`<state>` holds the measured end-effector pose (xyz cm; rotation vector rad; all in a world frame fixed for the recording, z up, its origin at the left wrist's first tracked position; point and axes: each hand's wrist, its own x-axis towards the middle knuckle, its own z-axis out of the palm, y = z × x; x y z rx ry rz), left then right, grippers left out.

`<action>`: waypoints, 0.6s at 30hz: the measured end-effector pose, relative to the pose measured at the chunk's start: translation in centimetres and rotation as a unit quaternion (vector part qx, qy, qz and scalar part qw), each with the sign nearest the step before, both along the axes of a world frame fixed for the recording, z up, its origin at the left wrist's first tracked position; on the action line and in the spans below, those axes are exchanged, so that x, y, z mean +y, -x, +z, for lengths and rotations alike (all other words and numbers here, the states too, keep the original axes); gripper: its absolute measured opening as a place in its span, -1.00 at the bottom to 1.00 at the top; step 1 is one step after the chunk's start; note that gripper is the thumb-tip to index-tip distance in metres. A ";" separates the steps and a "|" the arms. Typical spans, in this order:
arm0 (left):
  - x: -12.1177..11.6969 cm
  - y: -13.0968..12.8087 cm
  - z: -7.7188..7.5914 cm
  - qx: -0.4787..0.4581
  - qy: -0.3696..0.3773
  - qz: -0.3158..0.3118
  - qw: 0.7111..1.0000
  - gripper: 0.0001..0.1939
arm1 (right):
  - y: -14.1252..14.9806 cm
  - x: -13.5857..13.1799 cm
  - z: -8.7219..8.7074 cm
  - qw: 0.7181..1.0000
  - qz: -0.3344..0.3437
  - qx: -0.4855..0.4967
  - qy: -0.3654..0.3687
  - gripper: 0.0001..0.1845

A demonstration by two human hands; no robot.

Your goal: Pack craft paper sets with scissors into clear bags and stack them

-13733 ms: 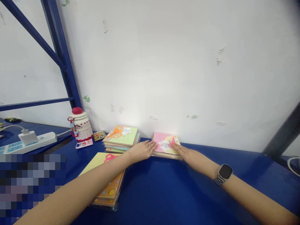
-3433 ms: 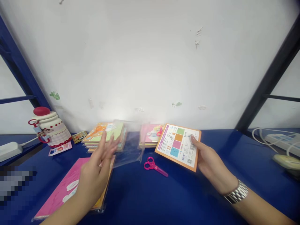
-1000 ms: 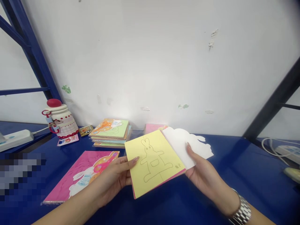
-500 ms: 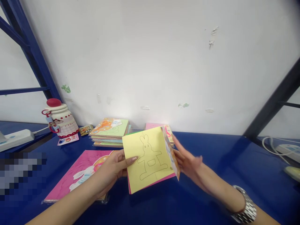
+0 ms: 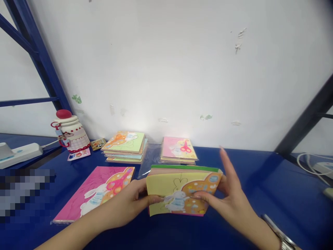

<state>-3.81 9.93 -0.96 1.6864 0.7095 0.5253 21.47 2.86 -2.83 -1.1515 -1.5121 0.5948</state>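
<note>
Over the table, both hands hold a paper booklet [image 5: 166, 184] of coloured sheets, tilted so its top edges show. Its yellow-green cover carries a white rabbit and an orange patch; green and pink sheets peek out behind. My left hand [image 5: 132, 201] grips the left side, thumb on the front and fingers hidden behind. At the right side is my right hand [image 5: 231, 194], closed on the booklet with its thumb across the cover and one finger pointing up. Left of the booklet lies a magenta paper pack [image 5: 85, 194] with pink scissors on it, partly under my left forearm.
Behind stand a stack of wrapped paper packs [image 5: 125, 146] with orange scissors on top and a smaller pink stack [image 5: 177, 149] with pink scissors. A clear plastic sleeve [image 5: 150, 159] lies between them. A bottle [image 5: 74, 133] and a power strip [image 5: 23, 154] are at left.
The booklet's cover, held turned aside at the right, now lies over the yellow page with the rabbit drawing. The booklet tilts back more, and my right thumb has come onto its front.
</note>
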 end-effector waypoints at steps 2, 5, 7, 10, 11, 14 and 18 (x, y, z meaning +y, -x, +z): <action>-0.1 0.0 0.2 0.011 -0.012 0.000 1.000 -0.63 | -0.3 0.0 -0.3 0.991 -0.016 -0.106 -0.080 -0.17; -0.2 -0.1 0.4 -0.001 0.005 -0.009 1.000 -0.53 | -0.5 0.0 -0.2 0.963 -0.010 -0.222 -0.150 -0.29; -0.1 -0.2 0.3 -0.022 0.029 -0.018 0.999 -0.46 | -0.5 0.1 -0.2 0.953 -0.003 -0.239 -0.186 -0.35; 0.4 -0.5 -0.4 -0.055 0.059 -0.031 0.996 -0.42 | -0.4 0.1 -0.2 0.941 -0.011 -0.247 -0.231 -0.40; 0.5 -0.6 -0.7 -0.061 0.062 -0.033 0.996 -0.43 | -0.4 0.1 -0.1 0.937 -0.019 -0.252 -0.243 -0.41; 0.7 -0.9 -1.5 -0.062 0.069 -0.038 0.995 -0.43 | -0.4 0.0 -0.1 0.930 -0.040 -0.266 -0.251 -0.43; 0.6 -1.1 -2.1 -0.056 0.075 -0.074 0.993 -0.46 | 0.6 -0.2 -0.3 0.975 -0.013 -0.126 -0.184 -0.43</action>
